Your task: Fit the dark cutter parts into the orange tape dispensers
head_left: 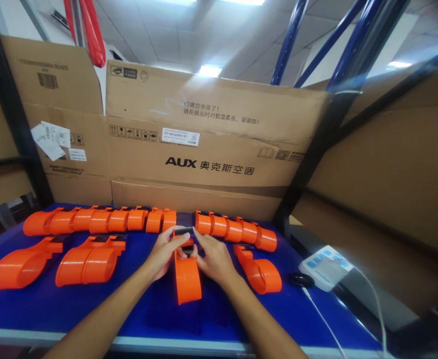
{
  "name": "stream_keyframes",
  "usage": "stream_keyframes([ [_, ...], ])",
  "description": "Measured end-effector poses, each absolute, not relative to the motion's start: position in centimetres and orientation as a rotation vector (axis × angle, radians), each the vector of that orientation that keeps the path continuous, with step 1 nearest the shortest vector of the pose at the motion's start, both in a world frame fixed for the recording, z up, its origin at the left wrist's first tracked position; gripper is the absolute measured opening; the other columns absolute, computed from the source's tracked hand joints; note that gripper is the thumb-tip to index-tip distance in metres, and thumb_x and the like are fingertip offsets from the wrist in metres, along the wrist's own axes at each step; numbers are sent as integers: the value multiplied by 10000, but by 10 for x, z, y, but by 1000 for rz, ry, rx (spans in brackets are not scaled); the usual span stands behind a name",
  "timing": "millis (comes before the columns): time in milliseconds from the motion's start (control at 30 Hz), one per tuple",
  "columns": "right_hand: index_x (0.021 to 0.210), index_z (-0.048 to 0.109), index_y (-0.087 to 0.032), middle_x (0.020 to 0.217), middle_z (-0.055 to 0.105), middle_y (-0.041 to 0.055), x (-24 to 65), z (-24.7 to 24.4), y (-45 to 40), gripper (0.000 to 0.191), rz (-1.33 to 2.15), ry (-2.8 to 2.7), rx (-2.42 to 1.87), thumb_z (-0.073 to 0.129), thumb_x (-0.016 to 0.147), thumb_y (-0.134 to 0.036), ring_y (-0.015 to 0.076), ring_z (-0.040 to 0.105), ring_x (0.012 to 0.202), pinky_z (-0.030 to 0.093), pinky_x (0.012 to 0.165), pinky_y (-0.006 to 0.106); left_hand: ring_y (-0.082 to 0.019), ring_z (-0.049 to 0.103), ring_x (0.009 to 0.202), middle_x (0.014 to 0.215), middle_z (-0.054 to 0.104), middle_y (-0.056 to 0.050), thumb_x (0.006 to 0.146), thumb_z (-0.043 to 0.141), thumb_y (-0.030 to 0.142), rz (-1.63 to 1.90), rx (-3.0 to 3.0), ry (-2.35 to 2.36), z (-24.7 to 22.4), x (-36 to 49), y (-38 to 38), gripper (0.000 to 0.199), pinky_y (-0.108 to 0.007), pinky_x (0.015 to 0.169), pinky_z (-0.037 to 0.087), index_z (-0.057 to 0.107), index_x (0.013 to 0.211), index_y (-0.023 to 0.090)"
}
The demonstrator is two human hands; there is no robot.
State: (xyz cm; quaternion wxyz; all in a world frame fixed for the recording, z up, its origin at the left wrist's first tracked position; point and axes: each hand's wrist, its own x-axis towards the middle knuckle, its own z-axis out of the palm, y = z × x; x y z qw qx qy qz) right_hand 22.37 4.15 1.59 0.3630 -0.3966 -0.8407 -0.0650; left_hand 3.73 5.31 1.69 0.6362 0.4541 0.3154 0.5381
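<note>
In front of me I hold an orange tape dispenser, its broad loop hanging downward and its dark end pointing away. My left hand is closed on its left side, the thumb lying across the top near the dark end. My right hand grips the other side, with the index finger stretched along the dark part. Some fingertips are hidden behind the dispenser. Just beyond my fingers is a dark, flat rectangular piece; whether it joins the dispenser I cannot tell.
A row of similar orange dispensers lines the back of the blue table. More lie nearer at left and right. A white device, black oval object and cables sit right. Cardboard stands behind.
</note>
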Motion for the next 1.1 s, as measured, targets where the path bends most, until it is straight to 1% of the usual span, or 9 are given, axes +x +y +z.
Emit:
stream_keyframes([
  [200,1482,472,-121,874,747,97,220,9,42,659,-171,-2160,-1008,574,831,-103,220,684,731,577,718,330,-72,569,463,822,671,6,697,873,411,1227,1068,687,18,37,54,519,-224,502,516,665,1112,179],
  [300,1510,435,-140,842,746,77,219,7,42,691,-122,-2159,-1003,569,834,-92,206,686,698,580,698,312,-69,551,454,782,661,13,693,877,411,1232,1075,694,18,37,54,522,-222,495,501,675,1113,176],
  [467,1514,430,-142,825,748,67,218,7,41,664,-81,-2167,-1004,539,860,-107,192,689,647,587,658,292,-71,555,460,788,669,3,699,872,420,1222,1086,692,18,38,55,521,-224,493,493,685,1121,177],
  [533,1512,435,-143,854,757,80,219,8,41,656,-85,-2162,-994,536,865,-110,196,704,675,598,674,295,-70,552,453,792,675,0,692,874,418,1223,1091,695,18,37,55,517,-221,482,485,690,1111,177],
  [633,1496,466,-158,984,767,121,221,10,41,613,-95,-2134,-958,526,887,-126,217,733,792,616,758,331,-73,552,441,776,679,-3,687,874,427,1218,1098,707,18,35,55,517,-215,462,469,691,1099,174],
  [733,1415,566,-175,1060,760,137,221,14,41,493,-59,-2065,-919,558,923,-208,241,741,873,619,826,378,-76,560,438,789,686,-10,709,853,461,1220,1121,712,18,35,54,521,-218,465,482,686,1111,173],
  [833,1280,662,-183,941,774,98,217,18,39,374,87,-1925,-954,614,927,-293,210,733,730,626,704,325,-85,572,432,772,680,-12,757,796,526,1232,1152,743,17,37,53,504,-215,444,477,686,1098,171],
  [900,1214,686,-184,839,765,63,213,20,36,322,174,-1846,-983,622,918,-291,180,705,628,603,614,284,-91,571,416,736,668,-7,780,762,557,1248,1169,775,16,39,53,488,-206,413,453,691,1065,167],
  [1100,1138,686,-190,766,728,29,210,22,32,276,192,-1852,-956,605,882,-257,165,676,616,580,606,266,-101,557,385,663,653,12,779,763,524,1217,1227,760,14,38,54,471,-215,406,460,694,1078,167],
])
